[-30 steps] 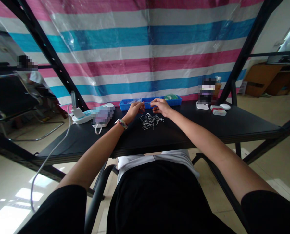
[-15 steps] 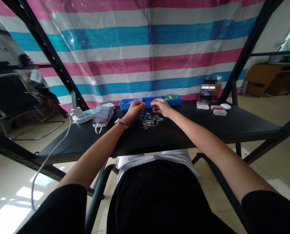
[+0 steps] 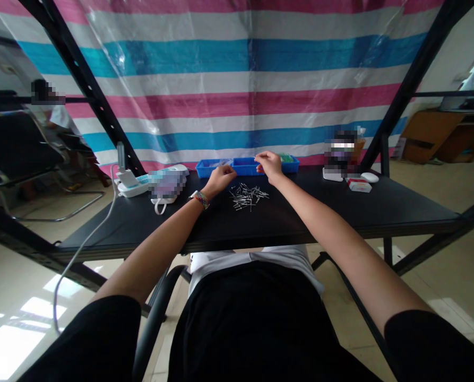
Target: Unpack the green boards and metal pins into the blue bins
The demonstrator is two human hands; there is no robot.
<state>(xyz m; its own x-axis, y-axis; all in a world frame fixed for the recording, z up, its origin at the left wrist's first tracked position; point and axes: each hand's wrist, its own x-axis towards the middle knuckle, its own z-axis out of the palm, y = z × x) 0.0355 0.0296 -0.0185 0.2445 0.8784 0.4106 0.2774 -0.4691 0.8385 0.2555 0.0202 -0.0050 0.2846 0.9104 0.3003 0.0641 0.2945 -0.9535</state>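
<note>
My left hand is closed just in front of the blue tray, its fingertips pressed together; whatever they hold is too small to make out. Farther right, my right hand is raised before the tray's right part, thumb and index finger pinched on something tiny and pale at the tips. Between and below both hands, a loose pile of thin silvery metal pieces lies on the black table. Clear plastic shows in the tray's left compartment and something green in its right one.
On the left are a power strip with a cable and a pouch-like item. At the right stand a red-white box, a white oval object and a blurred dark item. A person sits far left.
My right hand has moved up and to the right, away from my left hand. The thin piece between both hands' fingertips no longer shows there. My left hand has hardly moved.
</note>
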